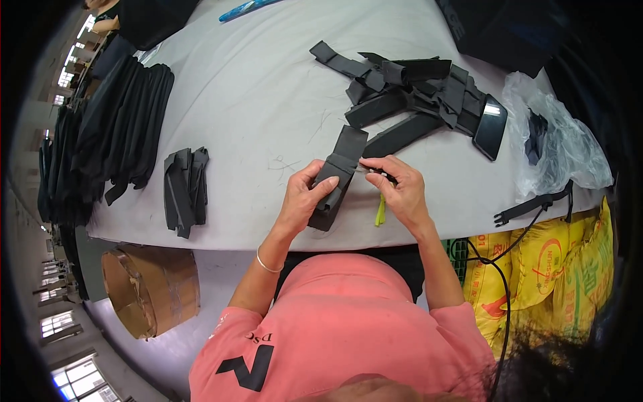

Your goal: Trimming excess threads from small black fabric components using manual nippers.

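Note:
My left hand [299, 199] grips a folded black fabric strap [349, 144], thumb pressed flat on its face. The strap slants away from me above the table's near edge. In my right hand [406, 192] is a pair of small dark thread snips [384, 175], mostly covered by the fingers. Their tip meets the strap's right edge. A yellow-green ribbon [380, 211] hangs below that hand. Just beyond both hands lies a loose heap of similar black straps [408, 90].
A phone [491, 127] lies against the heap's right side, beside a clear plastic bag [556, 147]. At left are a small strap bundle [185, 191] and stacked black fabric pieces [124, 127]. A cardboard drum [154, 288] and yellow sacks [536, 268] stand below the table [248, 134].

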`<state>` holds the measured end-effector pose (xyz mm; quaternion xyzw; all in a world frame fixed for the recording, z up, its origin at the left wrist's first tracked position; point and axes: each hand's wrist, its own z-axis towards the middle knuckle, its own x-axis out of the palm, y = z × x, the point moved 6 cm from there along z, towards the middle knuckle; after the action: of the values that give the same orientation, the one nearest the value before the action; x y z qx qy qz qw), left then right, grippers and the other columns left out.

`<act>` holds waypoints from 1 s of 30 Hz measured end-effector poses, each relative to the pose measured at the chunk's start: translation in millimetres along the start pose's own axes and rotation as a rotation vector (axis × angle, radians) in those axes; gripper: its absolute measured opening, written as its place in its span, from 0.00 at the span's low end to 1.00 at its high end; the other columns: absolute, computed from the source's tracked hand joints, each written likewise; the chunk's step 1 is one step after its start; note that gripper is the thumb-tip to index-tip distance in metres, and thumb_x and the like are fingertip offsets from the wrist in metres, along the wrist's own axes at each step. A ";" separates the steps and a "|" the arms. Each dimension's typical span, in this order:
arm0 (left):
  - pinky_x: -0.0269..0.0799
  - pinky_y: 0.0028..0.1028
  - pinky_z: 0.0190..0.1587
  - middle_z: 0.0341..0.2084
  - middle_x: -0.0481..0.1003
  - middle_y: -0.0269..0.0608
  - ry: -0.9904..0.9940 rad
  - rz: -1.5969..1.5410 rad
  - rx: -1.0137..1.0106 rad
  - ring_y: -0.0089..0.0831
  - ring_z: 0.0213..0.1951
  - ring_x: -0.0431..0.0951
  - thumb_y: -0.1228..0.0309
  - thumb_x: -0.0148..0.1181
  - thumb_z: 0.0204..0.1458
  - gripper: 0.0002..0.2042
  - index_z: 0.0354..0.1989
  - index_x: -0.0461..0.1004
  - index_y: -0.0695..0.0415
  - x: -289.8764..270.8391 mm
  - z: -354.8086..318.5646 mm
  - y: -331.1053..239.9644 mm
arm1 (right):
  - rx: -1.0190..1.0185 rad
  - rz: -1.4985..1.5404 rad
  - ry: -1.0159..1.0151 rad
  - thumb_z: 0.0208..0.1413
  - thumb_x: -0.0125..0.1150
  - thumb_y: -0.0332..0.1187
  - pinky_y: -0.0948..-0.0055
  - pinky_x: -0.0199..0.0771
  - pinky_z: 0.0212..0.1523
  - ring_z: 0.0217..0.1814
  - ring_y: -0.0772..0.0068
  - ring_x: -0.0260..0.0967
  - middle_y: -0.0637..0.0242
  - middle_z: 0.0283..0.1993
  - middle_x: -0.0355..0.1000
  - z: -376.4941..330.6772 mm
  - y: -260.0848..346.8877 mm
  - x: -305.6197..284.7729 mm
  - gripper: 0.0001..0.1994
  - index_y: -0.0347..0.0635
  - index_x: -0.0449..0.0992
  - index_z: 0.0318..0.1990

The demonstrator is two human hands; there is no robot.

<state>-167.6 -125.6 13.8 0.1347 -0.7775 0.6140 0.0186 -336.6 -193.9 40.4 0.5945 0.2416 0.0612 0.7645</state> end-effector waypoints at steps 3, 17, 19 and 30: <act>0.63 0.16 0.33 0.27 0.70 0.27 0.031 0.015 -0.005 0.13 0.30 0.66 0.72 0.59 0.53 0.08 0.39 0.73 0.62 -3.6 -0.1 0.8 | -0.080 -0.138 0.036 0.46 0.63 0.30 0.71 0.65 0.33 0.30 0.68 0.68 0.69 0.29 0.73 2.1 3.7 0.4 0.09 0.46 0.80 0.38; 0.65 0.17 0.34 0.28 0.73 0.28 0.133 0.006 -0.136 0.13 0.30 0.68 0.70 0.59 0.53 0.10 0.41 0.74 0.62 -7.4 -6.5 3.8 | -0.303 -0.311 0.107 0.43 0.65 0.30 0.72 0.54 0.31 0.26 0.70 0.59 0.74 0.22 0.67 0.3 11.1 4.5 0.08 0.50 0.81 0.34; 0.66 0.17 0.34 0.28 0.73 0.28 0.150 0.016 -0.146 0.13 0.31 0.68 0.70 0.59 0.53 0.10 0.41 0.74 0.63 -8.8 -5.9 4.4 | -0.301 -0.312 0.115 0.43 0.65 0.30 0.72 0.54 0.31 0.26 0.70 0.59 0.74 0.22 0.67 2.1 10.3 5.6 0.07 0.50 0.81 0.33; 0.51 0.39 0.62 0.59 0.62 0.51 -0.176 0.759 0.624 0.44 0.62 0.58 0.75 0.57 0.46 0.09 0.35 0.77 0.66 5.9 -24.2 -82.8 | -0.029 0.296 0.090 0.47 0.59 0.19 0.82 0.66 0.33 0.33 0.81 0.66 0.69 0.32 0.71 -0.1 1.0 0.5 0.12 0.39 0.80 0.41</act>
<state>-157.3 -120.9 99.4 -0.1072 -0.5495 0.7673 -0.3128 -336.1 -193.3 41.2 0.6090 0.1845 0.2036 0.7441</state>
